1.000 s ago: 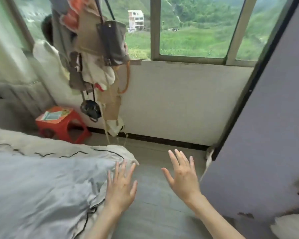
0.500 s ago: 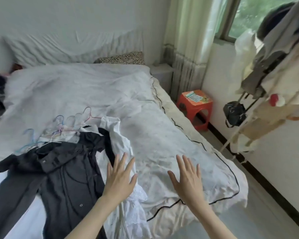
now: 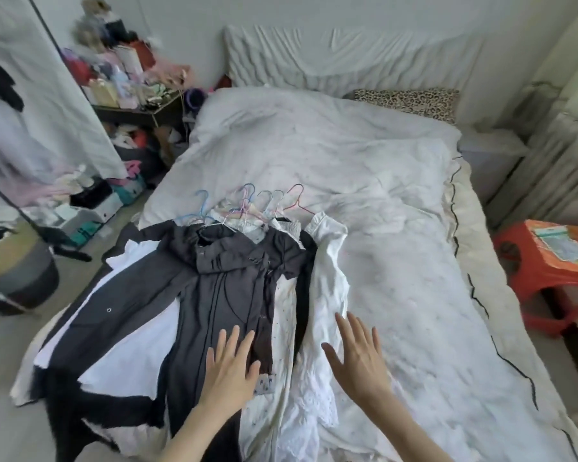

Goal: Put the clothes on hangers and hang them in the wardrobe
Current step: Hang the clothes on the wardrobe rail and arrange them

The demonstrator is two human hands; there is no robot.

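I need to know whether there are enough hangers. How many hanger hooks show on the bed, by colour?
Blue hooks: 2
Pale hooks: 2
Pink hooks: 1
Total: 5 hooks showing; the clothes may hide more.

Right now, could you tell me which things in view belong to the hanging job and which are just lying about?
For the job:
dark shirt
white garment
wire hangers
left hand and right hand, both open

Just lying about:
red stool
leopard-print pillow
cluttered shelf
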